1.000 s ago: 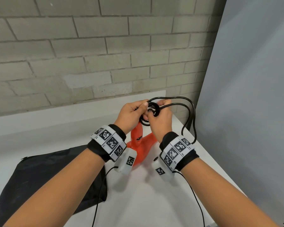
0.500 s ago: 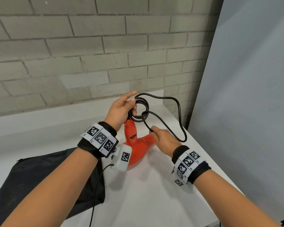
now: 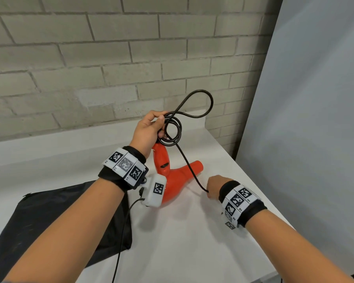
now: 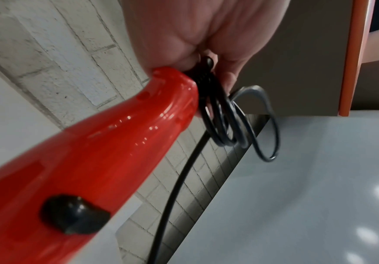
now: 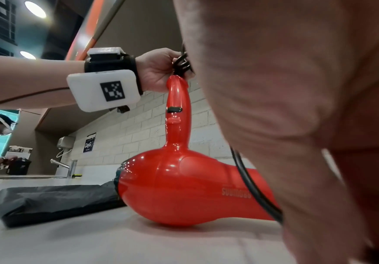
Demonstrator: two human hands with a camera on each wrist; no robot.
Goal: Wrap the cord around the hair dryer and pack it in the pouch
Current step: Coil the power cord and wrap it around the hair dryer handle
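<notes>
The hair dryer (image 3: 173,181) lay on its side on the table (image 3: 192,242), handle up, its butt just under my left hand (image 3: 146,131). The cord (image 3: 189,166) was partly gathered: a few small coils pinched in my left hand at the handle's end, one loose loop standing up beyond my fingers, and a straight run slanting down across the nozzle to my right hand (image 3: 213,186). That hand was curled round the cord, low and near me, off to the right of the dryer; whether the plug was inside the fist I couldn't tell.

So I judged I was mid-wrap, nowhere near packing. The next move called for bringing the right hand's length up and around to my left hand, keeping it taut so the coils didn't spring apart, and taming that stray loop.

The pouch (image 3: 55,221) lay flat on the table below my left forearm, its edge touching the dryer's back end, mouth not visibly open. My wrist camera's thin cable (image 3: 121,242) trailed over it. The grey panel (image 3: 305,119) stood close beyond my right hand, limiting my swing.
</notes>
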